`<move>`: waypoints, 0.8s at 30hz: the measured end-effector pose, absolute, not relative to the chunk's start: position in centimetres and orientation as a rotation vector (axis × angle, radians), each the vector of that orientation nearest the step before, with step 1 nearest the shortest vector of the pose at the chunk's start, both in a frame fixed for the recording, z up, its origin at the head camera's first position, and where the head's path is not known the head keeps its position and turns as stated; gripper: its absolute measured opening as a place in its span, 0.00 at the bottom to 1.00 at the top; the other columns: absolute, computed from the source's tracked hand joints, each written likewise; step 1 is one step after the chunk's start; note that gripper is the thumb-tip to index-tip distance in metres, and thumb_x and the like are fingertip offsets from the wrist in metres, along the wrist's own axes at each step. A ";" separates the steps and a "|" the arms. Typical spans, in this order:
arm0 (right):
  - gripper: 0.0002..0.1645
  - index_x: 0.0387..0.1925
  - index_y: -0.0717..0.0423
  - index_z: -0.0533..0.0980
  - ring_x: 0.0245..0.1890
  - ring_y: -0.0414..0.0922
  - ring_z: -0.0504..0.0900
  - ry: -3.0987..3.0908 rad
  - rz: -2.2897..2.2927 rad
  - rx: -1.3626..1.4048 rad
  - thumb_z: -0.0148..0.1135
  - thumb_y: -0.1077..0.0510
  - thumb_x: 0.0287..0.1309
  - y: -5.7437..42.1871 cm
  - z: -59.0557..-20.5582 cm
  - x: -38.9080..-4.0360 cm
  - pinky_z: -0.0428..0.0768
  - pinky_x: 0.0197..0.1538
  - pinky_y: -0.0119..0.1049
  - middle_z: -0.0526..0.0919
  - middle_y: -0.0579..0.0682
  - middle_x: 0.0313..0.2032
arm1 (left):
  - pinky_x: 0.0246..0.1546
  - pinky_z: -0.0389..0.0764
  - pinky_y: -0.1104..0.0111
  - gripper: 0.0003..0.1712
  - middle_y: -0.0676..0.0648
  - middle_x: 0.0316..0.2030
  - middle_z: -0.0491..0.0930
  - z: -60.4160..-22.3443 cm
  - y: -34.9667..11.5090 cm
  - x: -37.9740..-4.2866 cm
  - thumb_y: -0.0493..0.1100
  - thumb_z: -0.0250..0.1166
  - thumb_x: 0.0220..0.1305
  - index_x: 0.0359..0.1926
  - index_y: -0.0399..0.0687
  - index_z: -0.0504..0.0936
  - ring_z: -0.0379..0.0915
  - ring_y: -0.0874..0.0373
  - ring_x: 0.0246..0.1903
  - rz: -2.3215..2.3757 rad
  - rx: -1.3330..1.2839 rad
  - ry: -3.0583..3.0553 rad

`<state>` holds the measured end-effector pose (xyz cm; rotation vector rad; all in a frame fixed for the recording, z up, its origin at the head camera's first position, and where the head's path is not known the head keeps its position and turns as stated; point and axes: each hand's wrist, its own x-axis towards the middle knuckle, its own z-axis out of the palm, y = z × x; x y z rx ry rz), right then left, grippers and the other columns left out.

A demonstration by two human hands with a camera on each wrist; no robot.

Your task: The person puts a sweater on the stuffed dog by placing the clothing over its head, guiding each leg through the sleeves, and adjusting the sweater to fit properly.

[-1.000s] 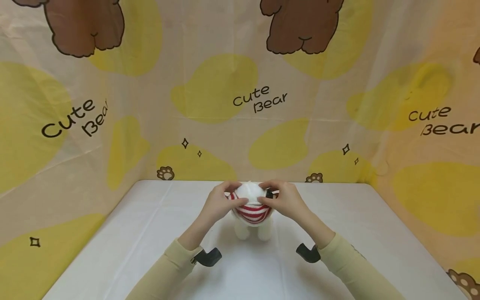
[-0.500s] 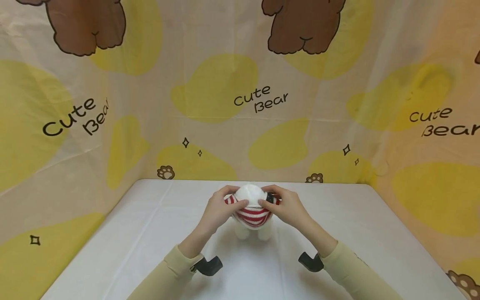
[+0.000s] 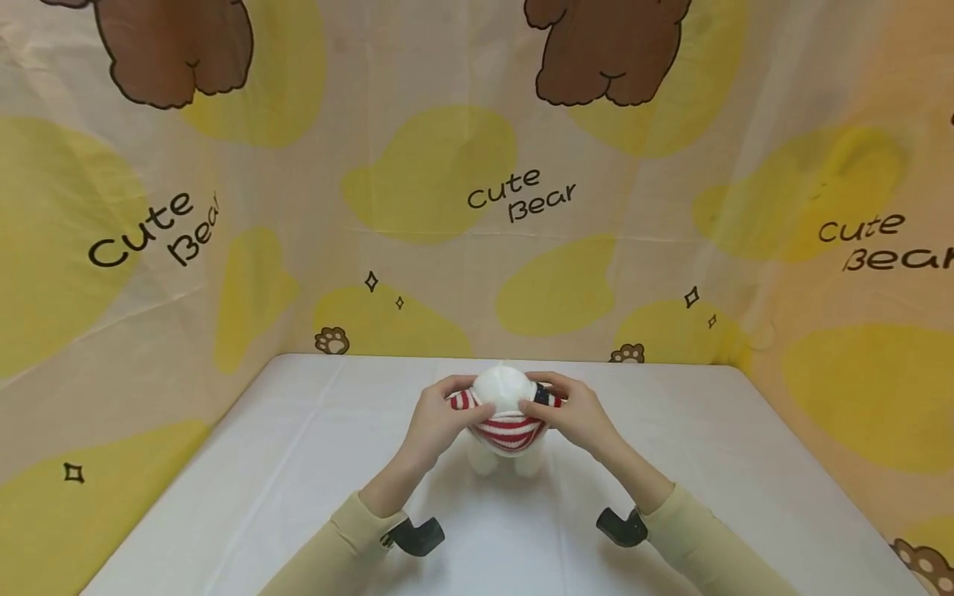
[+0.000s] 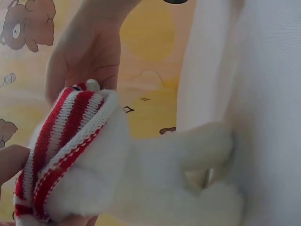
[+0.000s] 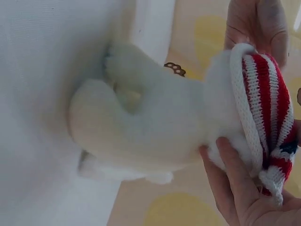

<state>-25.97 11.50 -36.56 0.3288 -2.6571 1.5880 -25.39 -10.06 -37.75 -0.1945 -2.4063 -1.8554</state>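
The white plush toy (image 5: 146, 122) stands upright on the white table (image 3: 313, 463), at mid-width, toward the far edge. A knitted garment (image 3: 510, 432), striped red and white with a white rim and a dark-blue section at right, encircles the toy's upper part; a rounded white top (image 3: 501, 384) protrudes above it. Left hand (image 3: 438, 416): fingers bent, partly spread, thumb near, gripping the garment's left side. Right hand (image 3: 579, 416): same grip, right side. Far-side fingertip contact appears partly hidden.

“Cute Bear” (image 3: 522, 196) thrice, on backdrop cloth (image 3: 641, 207), rightmost seemingly clipped
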 end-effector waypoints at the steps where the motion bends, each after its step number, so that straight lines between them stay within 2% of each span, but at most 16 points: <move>1: 0.30 0.55 0.47 0.76 0.55 0.57 0.76 -2.645 1.605 0.318 0.71 0.47 0.49 11.6 -36.6 -25.9 0.83 0.41 0.42 0.76 0.60 0.57 | 0.48 0.79 0.59 0.29 0.47 0.52 0.78 -37.8 -10.1 -25.5 0.48 0.74 0.48 0.53 0.48 0.79 0.74 0.52 0.50 -1.866 -0.204 -2.403; 10: 0.30 0.55 0.53 0.76 0.45 0.46 0.78 -2.520 1.927 0.201 0.71 0.54 0.48 11.8 -37.7 -26.1 0.83 0.43 0.39 0.78 0.58 0.53 | 0.48 0.78 0.62 0.29 0.42 0.51 0.79 -38.8 -10.0 -25.9 0.43 0.74 0.49 0.53 0.40 0.79 0.74 0.54 0.47 -2.110 -0.143 -2.306; 18: 0.31 0.59 0.60 0.72 0.38 0.41 0.78 -2.384 2.280 0.061 0.67 0.58 0.51 12.1 -38.3 -26.2 0.80 0.41 0.31 0.80 0.56 0.46 | 0.52 0.77 0.63 0.27 0.37 0.56 0.73 -39.1 -9.6 -25.7 0.39 0.69 0.53 0.53 0.32 0.76 0.75 0.56 0.47 -2.357 -0.069 -2.147; 21: 0.31 0.59 0.60 0.72 0.38 0.41 0.78 -2.374 2.301 0.051 0.66 0.59 0.52 12.2 -38.2 -26.1 0.80 0.42 0.31 0.80 0.55 0.45 | 0.54 0.76 0.61 0.25 0.39 0.54 0.75 -38.8 -9.7 -25.5 0.40 0.69 0.54 0.53 0.34 0.77 0.75 0.56 0.47 -2.295 -0.077 -2.193; 24: 0.31 0.59 0.58 0.73 0.39 0.42 0.78 -2.403 2.262 0.056 0.67 0.58 0.52 12.2 -38.2 -26.0 0.81 0.44 0.34 0.80 0.57 0.45 | 0.51 0.78 0.61 0.24 0.42 0.51 0.78 -38.6 -9.7 -25.3 0.42 0.69 0.54 0.52 0.38 0.79 0.76 0.57 0.44 -2.194 -0.078 -2.279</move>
